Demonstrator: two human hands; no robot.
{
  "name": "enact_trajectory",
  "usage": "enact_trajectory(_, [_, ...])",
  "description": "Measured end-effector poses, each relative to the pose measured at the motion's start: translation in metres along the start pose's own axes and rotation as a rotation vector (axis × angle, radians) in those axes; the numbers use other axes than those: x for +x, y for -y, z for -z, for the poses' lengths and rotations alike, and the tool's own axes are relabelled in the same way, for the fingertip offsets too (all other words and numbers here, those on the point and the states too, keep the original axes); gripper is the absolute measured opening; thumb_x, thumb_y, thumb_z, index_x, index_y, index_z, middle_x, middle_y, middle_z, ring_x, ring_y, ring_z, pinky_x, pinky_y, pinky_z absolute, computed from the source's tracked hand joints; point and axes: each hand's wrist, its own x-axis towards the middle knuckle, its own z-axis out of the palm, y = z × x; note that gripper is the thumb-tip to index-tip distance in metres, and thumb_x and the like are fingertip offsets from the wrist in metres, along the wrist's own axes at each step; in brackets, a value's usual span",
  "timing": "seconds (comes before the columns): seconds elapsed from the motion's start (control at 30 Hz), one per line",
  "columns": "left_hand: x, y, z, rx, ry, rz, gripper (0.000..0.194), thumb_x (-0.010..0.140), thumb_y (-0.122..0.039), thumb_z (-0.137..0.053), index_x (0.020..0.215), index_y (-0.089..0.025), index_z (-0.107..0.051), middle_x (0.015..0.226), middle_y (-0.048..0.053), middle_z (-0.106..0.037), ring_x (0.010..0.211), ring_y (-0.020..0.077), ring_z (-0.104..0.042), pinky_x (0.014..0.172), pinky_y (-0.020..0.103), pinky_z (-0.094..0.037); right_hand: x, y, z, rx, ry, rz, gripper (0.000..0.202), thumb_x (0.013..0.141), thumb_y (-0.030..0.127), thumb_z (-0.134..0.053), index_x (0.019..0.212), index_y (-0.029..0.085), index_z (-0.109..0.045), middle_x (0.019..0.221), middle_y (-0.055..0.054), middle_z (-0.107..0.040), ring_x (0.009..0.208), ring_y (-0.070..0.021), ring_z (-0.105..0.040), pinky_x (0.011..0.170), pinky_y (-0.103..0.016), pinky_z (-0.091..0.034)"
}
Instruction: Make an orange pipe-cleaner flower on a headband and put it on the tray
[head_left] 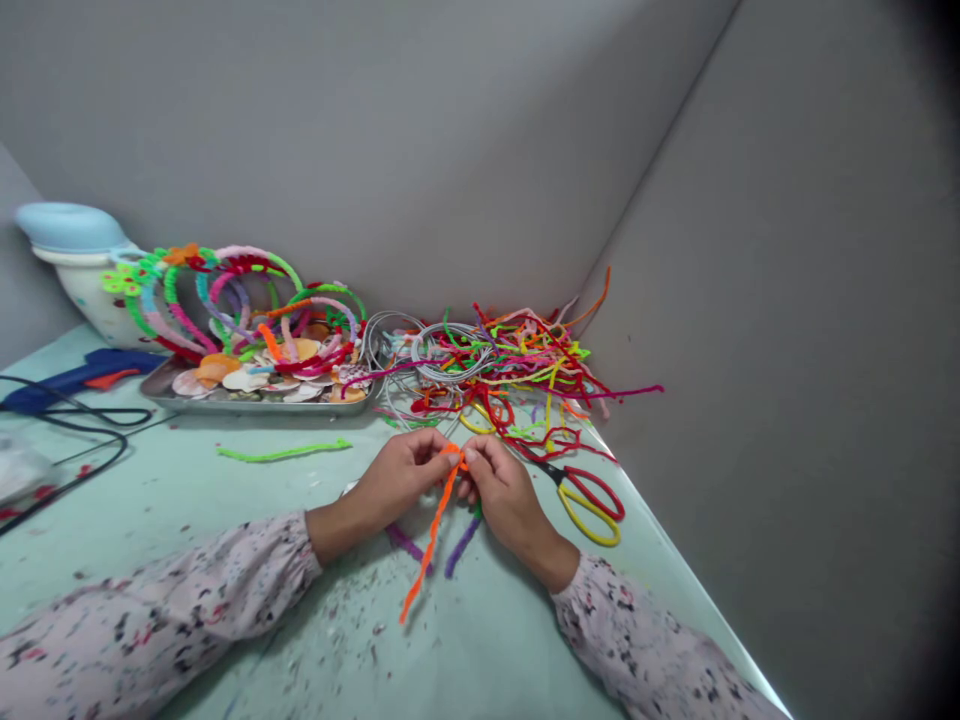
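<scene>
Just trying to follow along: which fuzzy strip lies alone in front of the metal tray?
The thin lime-green fuzzy strip; the orange fuzzy strip is held by the left hand and right hand; others tangle in the multicoloured heap.

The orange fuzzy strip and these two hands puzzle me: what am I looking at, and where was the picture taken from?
There is no machine here. A person's bare left hand and right hand are seen by one camera worn on the head, looking forward and down. Together they pinch an orange fuzzy strip, its long end hanging free. On the pale green table lie scissors with red and yellow handles, a bright green strip, a tangled heap of strips, and a metal tray with colorful hoops.
</scene>
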Motion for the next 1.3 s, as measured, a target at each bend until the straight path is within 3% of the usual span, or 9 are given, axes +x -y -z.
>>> enact_trajectory(0.43, [-0.001, 0.001, 0.0, -0.038, 0.026, -0.005, 0.017, 0.076, -0.032, -0.061, 0.075, -0.015, -0.056, 0.067, 0.0, -0.061, 0.062, 0.0121, -0.054, 0.061, 0.023, -0.04, -0.002, 0.002, 0.0, -0.03, -0.032, 0.021, 0.022, 0.092, 0.038, -0.041, 0.086, 0.021, -0.053, 0.061, 0.002, -0.058, 0.055, -0.0126, -0.053, 0.053, -0.023, -0.04])
enact_trajectory(0.73, [-0.002, 0.001, 0.0, -0.015, 0.021, -0.01, 0.02, 0.078, -0.034, -0.06, 0.074, -0.015, -0.057, 0.065, 0.0, -0.059, 0.059, 0.011, -0.051, 0.058, 0.023, -0.037, 0.003, 0.004, 0.0, 0.151, 0.033, -0.112, 0.021, 0.089, 0.037, -0.044, 0.081, 0.02, -0.051, 0.053, 0.004, -0.055, 0.046, -0.0111, -0.049, 0.047, -0.022, -0.038])
enact_trajectory(0.93, [0.0, 0.003, 0.002, -0.014, -0.042, 0.047, 0.021, 0.075, -0.035, -0.061, 0.071, -0.016, -0.056, 0.059, -0.003, -0.051, 0.054, 0.0099, -0.043, 0.053, 0.022, -0.032, -0.002, 0.012, 0.004, -0.075, -0.002, 0.12, 0.016, 0.089, 0.032, -0.048, 0.093, 0.021, -0.057, 0.077, -0.001, -0.06, 0.064, -0.0136, -0.054, 0.058, -0.025, -0.041])
enact_trajectory(1.07, [0.0, 0.002, 0.003, -0.001, -0.037, 0.027, 0.019, 0.075, -0.034, -0.059, 0.072, -0.015, -0.057, 0.061, -0.003, -0.05, 0.057, 0.0105, -0.043, 0.055, 0.022, -0.033, -0.004, 0.02, 0.006, -0.292, -0.036, 0.29, 0.011, 0.087, 0.025, -0.051, 0.087, 0.021, -0.06, 0.085, -0.003, -0.059, 0.074, -0.0163, -0.053, 0.066, -0.027, -0.04])
enact_trajectory(1.3, [-0.001, 0.004, 0.002, -0.024, -0.006, -0.019, 0.019, 0.078, -0.032, -0.059, 0.073, -0.015, -0.056, 0.062, -0.004, -0.051, 0.058, 0.0099, -0.045, 0.057, 0.022, -0.034, -0.003, 0.016, 0.005, -0.289, -0.039, 0.256, 0.012, 0.09, 0.023, -0.046, 0.083, 0.021, -0.056, 0.076, -0.001, -0.057, 0.072, -0.0165, -0.052, 0.067, -0.028, -0.039])
